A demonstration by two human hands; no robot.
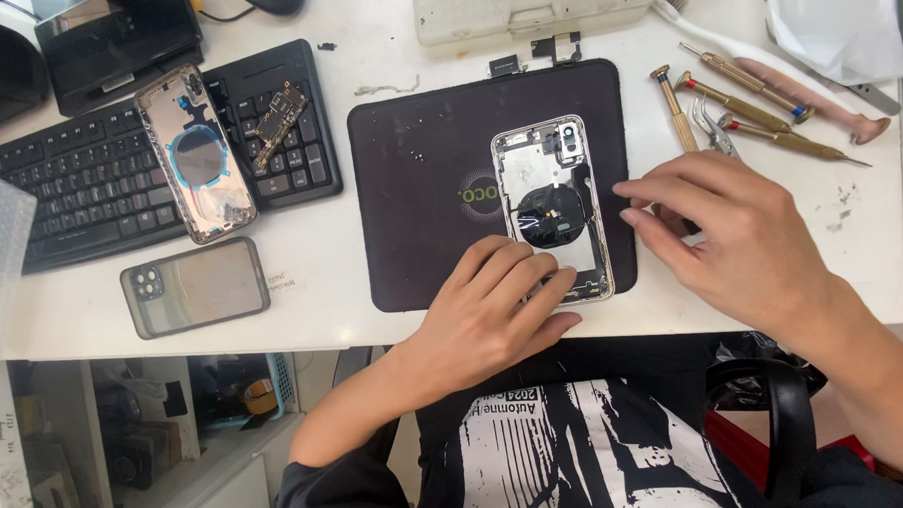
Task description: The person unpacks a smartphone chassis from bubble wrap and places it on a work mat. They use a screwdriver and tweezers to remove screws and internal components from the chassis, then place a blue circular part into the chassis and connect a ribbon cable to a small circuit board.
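An opened silver phone housing with a round black coil lies upright on a black work mat. My left hand rests palm down on the mat's front edge, fingers touching the housing's lower left side. My right hand lies just right of the housing at the mat's edge, fingers curled downward over something I cannot make out. Neither hand visibly grips a tool.
Several brass-handled screwdrivers and tweezers lie at the right. A second phone housing and a circuit board rest on a black keyboard. A cased phone lies near the front edge. A plastic parts box stands behind.
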